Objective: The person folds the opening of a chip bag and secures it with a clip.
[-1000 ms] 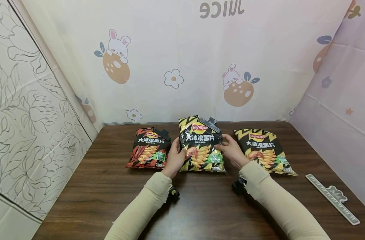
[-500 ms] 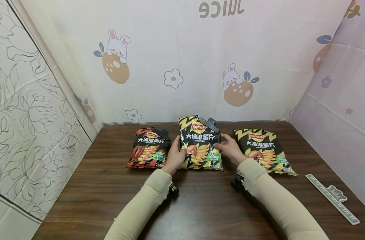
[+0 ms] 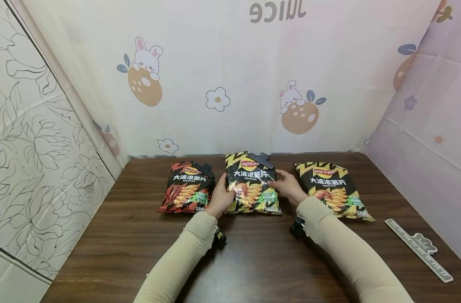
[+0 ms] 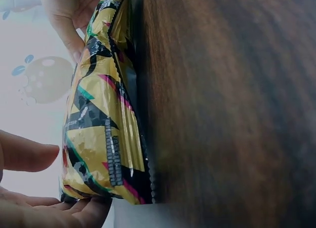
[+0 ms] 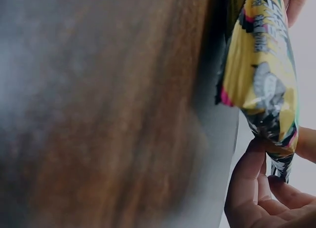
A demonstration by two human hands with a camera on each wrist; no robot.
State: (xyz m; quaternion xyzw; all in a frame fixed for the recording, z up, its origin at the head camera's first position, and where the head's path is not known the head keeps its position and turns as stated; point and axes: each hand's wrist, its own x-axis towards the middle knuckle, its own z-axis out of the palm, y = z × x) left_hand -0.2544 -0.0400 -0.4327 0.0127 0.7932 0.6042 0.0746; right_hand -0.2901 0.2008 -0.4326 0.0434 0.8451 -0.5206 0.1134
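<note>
In the head view a yellow-and-black bag of Lay's chips [image 3: 250, 185] is held at the back middle of the table. A dark clip [image 3: 262, 160] sits across its top right corner. My left hand [image 3: 219, 199] grips the bag's left side, fingers behind it and thumb at the front. At the right side, my right hand [image 3: 290, 187] holds the edge between thumb and fingers. The left wrist view shows the bag's bottom seam [image 4: 126, 109] close to the tabletop, with the left thumb [image 4: 29, 156] just off the front. Fingers [image 5: 249, 173] reach behind the bag in the right wrist view.
A red chip bag [image 3: 186, 189] with a black clip [image 3: 204, 169] lies just left. To the right lies another yellow-and-black chip bag [image 3: 332, 191] without a visible clip. A long grey clip [image 3: 419, 249] lies at the table's right edge. A printed curtain [image 3: 219, 50] hangs behind.
The top of the middle chip bag has sunk back and down a little, its clip with it. Both hands keep their hold and have shifted only slightly.
</note>
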